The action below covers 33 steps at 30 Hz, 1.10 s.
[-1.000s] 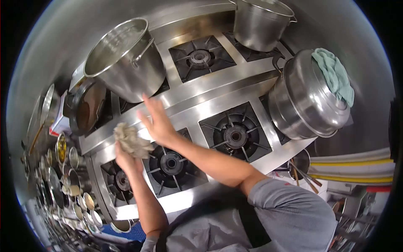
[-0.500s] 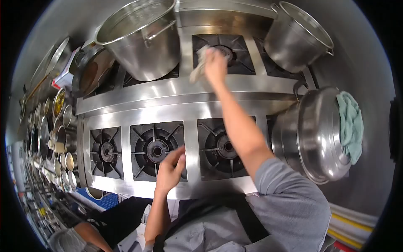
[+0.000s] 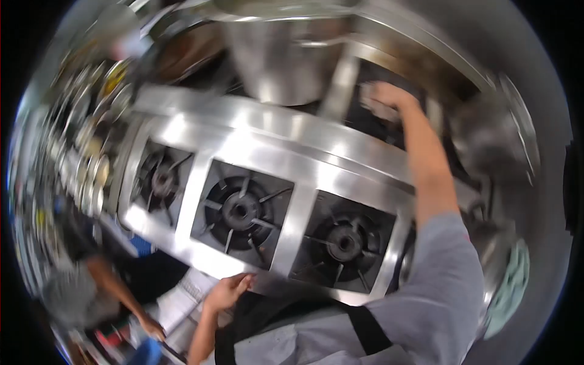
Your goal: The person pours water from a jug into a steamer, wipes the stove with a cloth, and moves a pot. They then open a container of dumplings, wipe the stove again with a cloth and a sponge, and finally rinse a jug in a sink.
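My right hand (image 3: 392, 94) is stretched out over the back burner grate (image 3: 392, 131), its fingers wrapped round a bunched, pale cloth (image 3: 378, 106). The cloth overlaps the dark grate in this view. My left hand (image 3: 228, 292) hangs by the front edge of the steel stove (image 3: 237, 140), fingers curled in and nothing visible in them. Nearest to it are two front burners, the middle burner (image 3: 241, 210) and the right burner (image 3: 344, 244).
A large steel pot (image 3: 280, 64) stands at the back left of my right hand, beside a dark pan (image 3: 185, 55). Another pot (image 3: 493, 131) and a green cloth (image 3: 510, 289) are on the right. At lower left, a person's arm (image 3: 118, 292) reaches toward something blue.
The view has turned and tilted, and things look blurred. My right hand still grips the cloth over the back burner. My left hand has drawn back from above the burners to the front edge.
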Each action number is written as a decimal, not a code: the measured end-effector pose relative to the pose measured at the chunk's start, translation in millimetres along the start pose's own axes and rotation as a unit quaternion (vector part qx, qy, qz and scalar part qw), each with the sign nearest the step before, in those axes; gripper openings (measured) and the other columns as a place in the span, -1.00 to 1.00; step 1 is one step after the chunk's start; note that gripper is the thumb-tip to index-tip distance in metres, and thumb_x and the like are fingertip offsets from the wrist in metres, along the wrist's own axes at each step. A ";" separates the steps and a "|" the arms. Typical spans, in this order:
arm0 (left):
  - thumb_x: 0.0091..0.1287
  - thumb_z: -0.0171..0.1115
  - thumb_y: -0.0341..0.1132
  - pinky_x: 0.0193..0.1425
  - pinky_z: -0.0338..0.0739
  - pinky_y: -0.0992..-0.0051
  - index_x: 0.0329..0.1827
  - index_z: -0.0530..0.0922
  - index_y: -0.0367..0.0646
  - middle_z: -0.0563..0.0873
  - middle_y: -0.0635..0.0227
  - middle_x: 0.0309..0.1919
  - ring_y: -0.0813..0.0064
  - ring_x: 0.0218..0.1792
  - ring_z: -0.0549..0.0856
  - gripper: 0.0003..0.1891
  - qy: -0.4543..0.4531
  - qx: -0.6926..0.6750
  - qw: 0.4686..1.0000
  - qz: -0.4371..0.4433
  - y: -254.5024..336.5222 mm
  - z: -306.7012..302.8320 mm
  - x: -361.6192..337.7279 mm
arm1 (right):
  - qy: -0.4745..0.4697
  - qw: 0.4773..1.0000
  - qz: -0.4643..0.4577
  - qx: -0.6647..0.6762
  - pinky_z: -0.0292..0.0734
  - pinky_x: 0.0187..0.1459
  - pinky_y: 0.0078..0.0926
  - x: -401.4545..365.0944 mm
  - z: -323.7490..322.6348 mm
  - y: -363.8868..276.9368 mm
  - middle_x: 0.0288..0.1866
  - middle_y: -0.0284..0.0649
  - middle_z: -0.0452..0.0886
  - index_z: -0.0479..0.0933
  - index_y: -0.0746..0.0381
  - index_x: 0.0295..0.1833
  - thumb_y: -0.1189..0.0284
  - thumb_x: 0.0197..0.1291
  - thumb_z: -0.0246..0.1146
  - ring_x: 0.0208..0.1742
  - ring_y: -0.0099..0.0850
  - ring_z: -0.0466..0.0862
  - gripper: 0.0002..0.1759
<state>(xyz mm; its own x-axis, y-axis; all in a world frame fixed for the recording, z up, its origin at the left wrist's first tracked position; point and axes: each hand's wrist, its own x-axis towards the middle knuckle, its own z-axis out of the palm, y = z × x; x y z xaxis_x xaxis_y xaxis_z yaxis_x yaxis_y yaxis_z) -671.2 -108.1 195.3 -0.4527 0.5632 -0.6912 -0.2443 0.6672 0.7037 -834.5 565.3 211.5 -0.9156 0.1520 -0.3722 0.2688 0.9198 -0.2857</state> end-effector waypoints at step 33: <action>0.57 -0.22 0.05 -0.18 0.60 0.31 -0.06 0.65 -0.16 0.76 0.27 -0.25 0.40 -0.26 0.72 -0.47 0.100 -0.281 0.874 -0.384 -343.6 4.3 -148.7 | 0.260 0.965 -0.014 0.019 0.53 0.02 -0.05 -111.3 -86.5 -59.4 -0.16 0.23 0.65 0.48 0.36 -0.02 0.11 0.38 0.18 0.00 0.17 0.63 -0.54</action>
<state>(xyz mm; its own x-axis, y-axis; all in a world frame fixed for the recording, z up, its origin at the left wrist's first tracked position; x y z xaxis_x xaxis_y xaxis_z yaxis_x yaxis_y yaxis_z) -516.3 -419.0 55.5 -0.0981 -0.0786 -0.9921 -0.8988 0.4350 0.0544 -774.4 525.0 346.3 -0.9464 0.2967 0.1279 0.2428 0.9143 -0.3243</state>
